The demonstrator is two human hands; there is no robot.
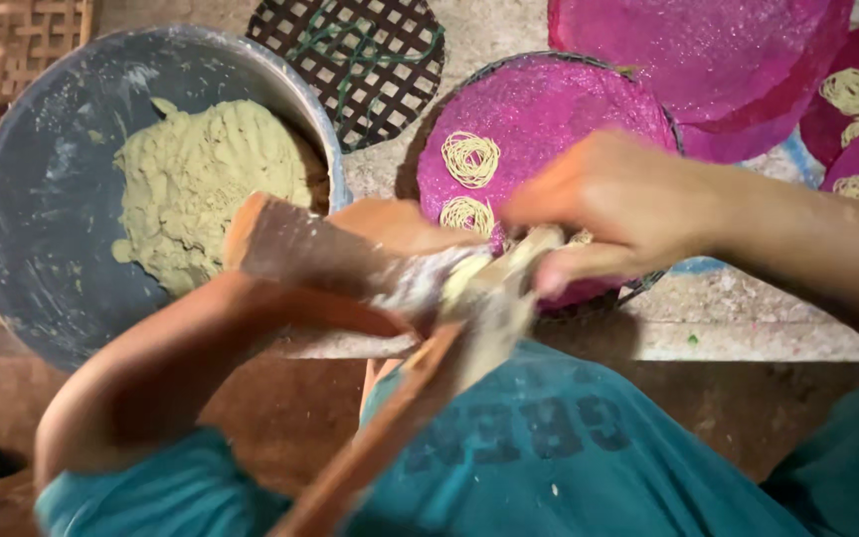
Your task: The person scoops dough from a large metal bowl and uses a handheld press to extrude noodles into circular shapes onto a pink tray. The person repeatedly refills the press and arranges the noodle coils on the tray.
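Wooden press (370,268), floured and blurred, sits at frame centre, angled from ten o'clock down to seven o'clock. Left hand (390,234) is clamped on its upper handle; right hand (608,204) grips its dough-smeared end just beside. Metal bowl (42,199) of pale dough (201,179) lies at ten o'clock, pink mat (549,119) with noodle coils (471,159) at one o'clock.

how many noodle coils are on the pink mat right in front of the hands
2 show clearly on the near pink mat: one coil at its left, another coil just below it. A pale bit by the right hand may be a third; the hands may hide more.
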